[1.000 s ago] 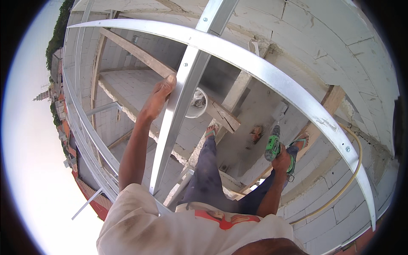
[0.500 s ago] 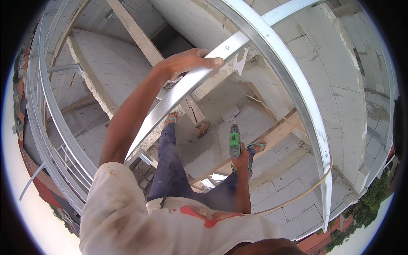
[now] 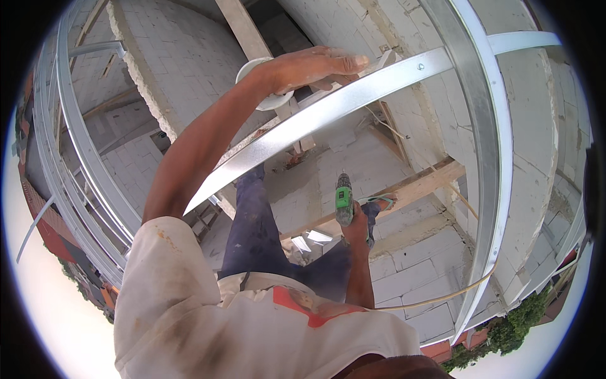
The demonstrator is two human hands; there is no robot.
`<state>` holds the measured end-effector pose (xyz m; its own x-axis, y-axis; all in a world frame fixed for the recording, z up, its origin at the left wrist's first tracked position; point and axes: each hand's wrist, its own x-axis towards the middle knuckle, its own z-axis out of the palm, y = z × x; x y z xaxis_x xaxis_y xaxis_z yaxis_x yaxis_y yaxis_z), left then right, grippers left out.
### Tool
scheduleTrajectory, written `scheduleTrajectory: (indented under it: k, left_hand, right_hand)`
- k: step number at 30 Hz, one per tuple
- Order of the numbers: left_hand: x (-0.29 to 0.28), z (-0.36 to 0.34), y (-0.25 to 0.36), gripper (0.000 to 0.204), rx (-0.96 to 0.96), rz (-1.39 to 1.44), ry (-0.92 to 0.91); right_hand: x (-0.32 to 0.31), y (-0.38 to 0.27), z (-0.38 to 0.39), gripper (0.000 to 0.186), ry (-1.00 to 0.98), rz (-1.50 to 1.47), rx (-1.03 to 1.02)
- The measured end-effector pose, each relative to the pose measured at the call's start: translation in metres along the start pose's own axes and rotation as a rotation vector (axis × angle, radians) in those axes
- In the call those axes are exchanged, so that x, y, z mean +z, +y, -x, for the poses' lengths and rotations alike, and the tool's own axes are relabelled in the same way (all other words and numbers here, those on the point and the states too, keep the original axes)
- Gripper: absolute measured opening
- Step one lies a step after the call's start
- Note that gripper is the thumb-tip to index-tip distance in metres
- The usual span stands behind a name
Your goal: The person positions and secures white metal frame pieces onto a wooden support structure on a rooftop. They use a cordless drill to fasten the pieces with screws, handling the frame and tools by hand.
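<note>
My left hand (image 3: pixel 312 68) reaches over the far side of a shiny metal channel (image 3: pixel 303 132), its fingers stretched out and apart. Whether the fingertips touch the channel or something behind it I cannot tell. Partly covered by my left wrist is a round white object (image 3: pixel 278 101), of a kind I cannot make out. Low on the right, my right hand (image 3: pixel 357 227) is closed round the handle of a green and grey cordless drill (image 3: pixel 343 201), bit pointing away from me. A screw (image 3: pixel 420 66) sits in the channel near its crossing with a long upright metal profile (image 3: pixel 483 120).
A wooden plank (image 3: pixel 410 192) lies under my right foot, high above a lower floor. Pale block walls (image 3: pixel 517 151) stand around. More metal profiles (image 3: pixel 85 145) run along the left. A yellowish cord (image 3: pixel 435 300) hangs at the lower right. A timber beam (image 3: pixel 243 28) crosses ahead.
My left hand has come off the channel and moved right and up, its fingers now extended. The view has shifted, bringing the round white object into sight. The drill stays in my right hand.
</note>
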<state>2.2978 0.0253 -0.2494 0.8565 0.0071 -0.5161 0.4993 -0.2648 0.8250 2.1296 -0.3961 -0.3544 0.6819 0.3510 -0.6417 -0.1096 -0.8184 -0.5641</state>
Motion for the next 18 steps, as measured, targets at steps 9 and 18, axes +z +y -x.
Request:
scheduleTrajectory:
  k: [9, 18]
  left_hand:
    - [-0.056, 0.010, -0.273, 0.050, -0.324, -0.308, 0.037]
    - [-0.005, -0.005, -0.364, 0.046, -0.286, -0.515, 0.105]
  right_hand:
    - [0.045, 0.027, -0.023, 0.053, -0.050, -0.085, -0.097]
    - [0.059, 0.055, -0.014, 0.046, -0.067, 0.033, -0.191]
